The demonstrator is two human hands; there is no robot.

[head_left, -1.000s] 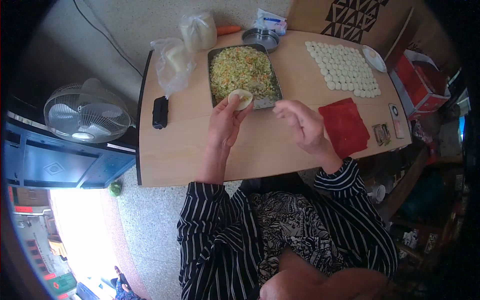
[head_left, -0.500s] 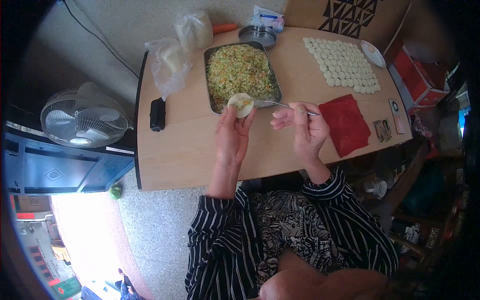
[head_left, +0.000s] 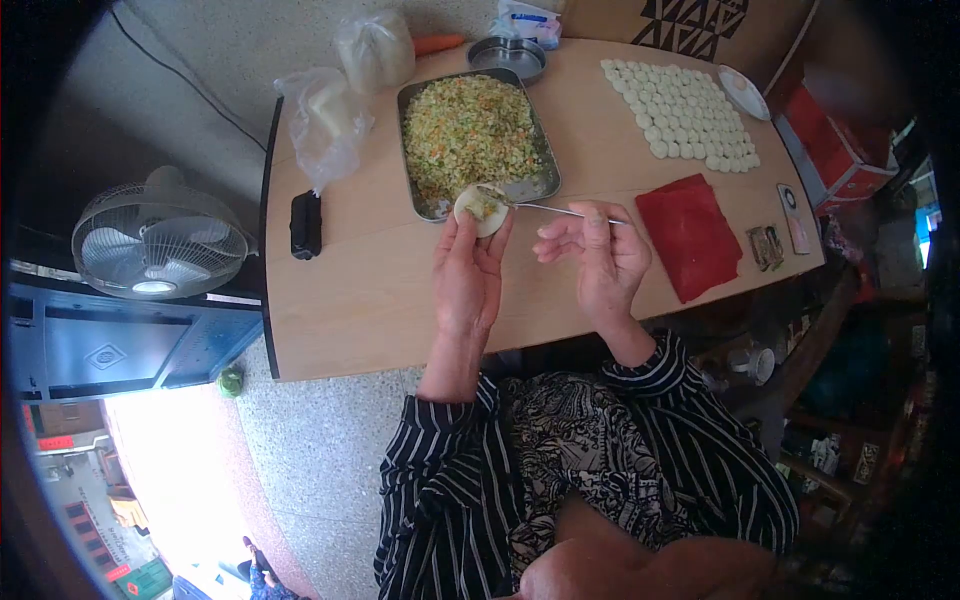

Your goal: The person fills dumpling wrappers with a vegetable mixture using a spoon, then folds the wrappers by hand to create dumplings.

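Note:
My left hand [head_left: 470,275] holds a round, pale dough wrapper [head_left: 478,222] with some chopped filling on it, at the near edge of the metal tray [head_left: 549,183]. A heap of chopped vegetable filling [head_left: 470,130] lies in that tray. In my right hand [head_left: 607,257] is the handle of a thin metal spoon [head_left: 565,211], pinched between thumb and fingers. The spoon's tip reaches the filling on the wrapper. Rows of small white dough pieces [head_left: 685,115] lie at the back right of the table.
A red cloth [head_left: 687,238] lies right of my right hand. A black case [head_left: 306,226], plastic bags [head_left: 325,125], a round metal pan [head_left: 508,60] and a carrot [head_left: 437,44] surround the tray. A white plate [head_left: 744,92] stands at the right edge, a fan [head_left: 160,240] at the left.
The spoon's tip has moved left onto the wrapper, with my right hand shifting slightly left. The camera view has shifted a little.

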